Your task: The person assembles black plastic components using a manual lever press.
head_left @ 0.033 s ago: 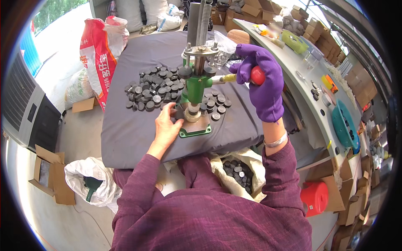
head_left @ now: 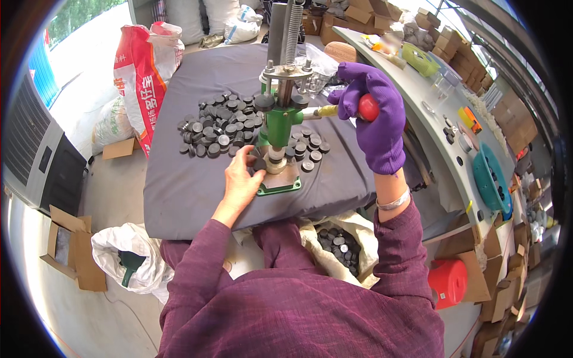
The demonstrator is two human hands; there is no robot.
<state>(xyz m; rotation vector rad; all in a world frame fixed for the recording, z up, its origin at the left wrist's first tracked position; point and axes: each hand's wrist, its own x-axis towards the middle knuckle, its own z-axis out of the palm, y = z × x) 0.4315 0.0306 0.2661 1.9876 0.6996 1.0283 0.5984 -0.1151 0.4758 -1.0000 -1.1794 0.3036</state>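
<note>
A green hand press (head_left: 279,125) stands on the cloth-covered table, with a spring on its column and a round metal seat (head_left: 276,165) on its base. My bare left hand (head_left: 242,179) is beside the seat, thumb and fingers apart in a curve. A dark piece shows between its fingertips and the press; whether they touch it is unclear. My right hand (head_left: 377,119), in a purple glove, is curled round the red ball knob (head_left: 368,107) of the press lever (head_left: 319,111). Dark round caps (head_left: 221,125) lie heaped left of the press, and several more (head_left: 307,149) to its right.
An open sack of caps (head_left: 340,244) is below the table's front edge; a white sack (head_left: 128,256) holds a green scoop. A long side table (head_left: 436,125) on the right carries a teal basket (head_left: 490,176). A grey cooler-like unit (head_left: 39,149) stands left.
My left hand has shifted slightly to the right, closer to the press seat. My right hand on the knob has barely moved.
</note>
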